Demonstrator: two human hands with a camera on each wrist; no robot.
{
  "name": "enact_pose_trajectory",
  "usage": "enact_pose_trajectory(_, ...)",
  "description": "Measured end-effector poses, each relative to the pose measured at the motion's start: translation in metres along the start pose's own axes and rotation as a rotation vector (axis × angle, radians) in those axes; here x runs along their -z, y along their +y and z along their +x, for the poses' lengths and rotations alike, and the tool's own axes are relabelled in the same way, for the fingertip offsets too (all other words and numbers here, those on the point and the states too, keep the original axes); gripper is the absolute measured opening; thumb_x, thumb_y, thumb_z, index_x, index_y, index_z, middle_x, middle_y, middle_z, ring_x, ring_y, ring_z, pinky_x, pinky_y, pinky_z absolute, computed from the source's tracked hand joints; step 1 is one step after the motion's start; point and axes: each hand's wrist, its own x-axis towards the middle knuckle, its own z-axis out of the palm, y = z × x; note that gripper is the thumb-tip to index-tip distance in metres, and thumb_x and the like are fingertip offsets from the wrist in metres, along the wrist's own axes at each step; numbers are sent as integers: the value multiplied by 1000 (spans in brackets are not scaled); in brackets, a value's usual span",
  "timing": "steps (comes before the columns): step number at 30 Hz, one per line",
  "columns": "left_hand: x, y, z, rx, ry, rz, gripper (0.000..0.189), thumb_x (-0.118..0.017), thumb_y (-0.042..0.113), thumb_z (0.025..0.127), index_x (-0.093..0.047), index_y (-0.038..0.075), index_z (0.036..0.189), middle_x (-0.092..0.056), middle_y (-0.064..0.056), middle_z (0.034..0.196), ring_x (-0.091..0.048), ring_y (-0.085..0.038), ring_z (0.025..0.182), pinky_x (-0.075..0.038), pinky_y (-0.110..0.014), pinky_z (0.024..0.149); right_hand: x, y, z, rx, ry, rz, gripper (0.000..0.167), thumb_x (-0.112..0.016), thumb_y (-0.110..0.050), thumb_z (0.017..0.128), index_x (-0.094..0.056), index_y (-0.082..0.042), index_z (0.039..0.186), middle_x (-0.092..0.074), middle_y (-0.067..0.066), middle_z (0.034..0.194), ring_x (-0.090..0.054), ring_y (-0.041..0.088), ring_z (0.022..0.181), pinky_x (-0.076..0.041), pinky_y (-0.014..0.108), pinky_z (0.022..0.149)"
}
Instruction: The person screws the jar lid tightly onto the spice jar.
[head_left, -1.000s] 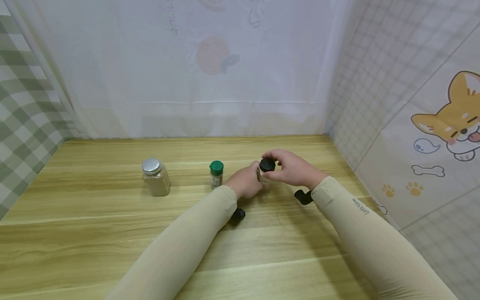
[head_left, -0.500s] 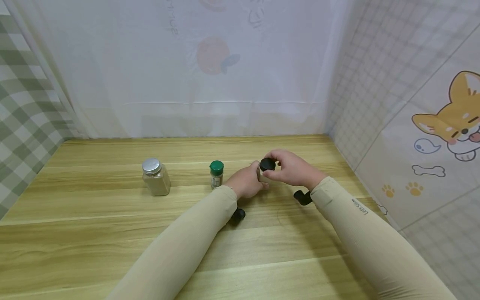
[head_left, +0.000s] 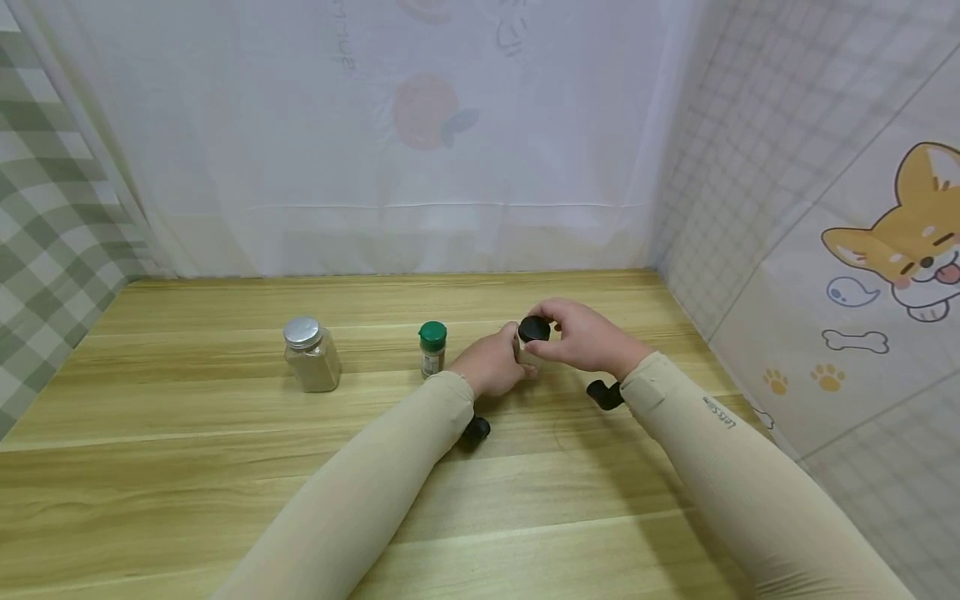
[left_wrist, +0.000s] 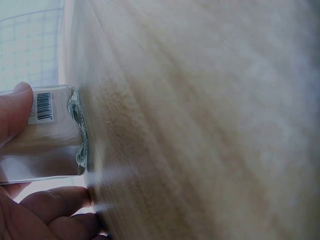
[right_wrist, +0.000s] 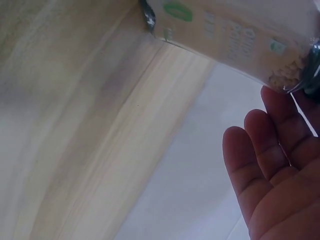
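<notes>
In the head view my left hand [head_left: 491, 364] grips the body of a small glass jar with a black lid [head_left: 534, 329]. The thumb and fingers of my right hand [head_left: 583, 337] pinch that lid from the right. Up close in the left wrist view, the clear glass jar [left_wrist: 55, 132] carries a barcode sticker [left_wrist: 44, 107], with the thumb pressed on its side and the base at the tabletop. The right wrist view shows the jar's printed label [right_wrist: 225, 37] with a green oval, and pale brown bits inside near the neck. Other fingers [right_wrist: 240, 155] of this hand extend loosely below the lid.
A green-capped seasoning bottle [head_left: 432, 350] stands just left of my left hand. Farther left is a square jar [head_left: 313, 360] with a silver lid. Behind the wooden table [head_left: 187, 467] hangs a white curtain [head_left: 300, 150]; a patterned wall [head_left: 787, 317] borders its right side.
Both hands stay in place on the jar and lid, with only a very slight shift of the right wrist. The bottles on the table have not moved.
</notes>
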Motion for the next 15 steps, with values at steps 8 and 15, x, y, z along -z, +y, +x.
enact_pose_trajectory(8,0,0,0,-7,0,11,50,-71,38,102,-45,14,138,-66,-11,140,-64,-23,122,-51,-43,106,0,0,-1,-4,4,-5,38,-78,-23,95,-66,-4,126,-68,9,119,-61,25,107,-51,49,96)
enact_pose_trajectory(15,-1,-1,1,-2,-2,3,47,-70,38,102,-46,16,135,-67,-9,135,-64,-21,118,-51,-41,103,1,1,-2,43,-3,9,33,-76,-14,93,-68,-6,124,-69,8,117,-62,25,107,-51,47,95)
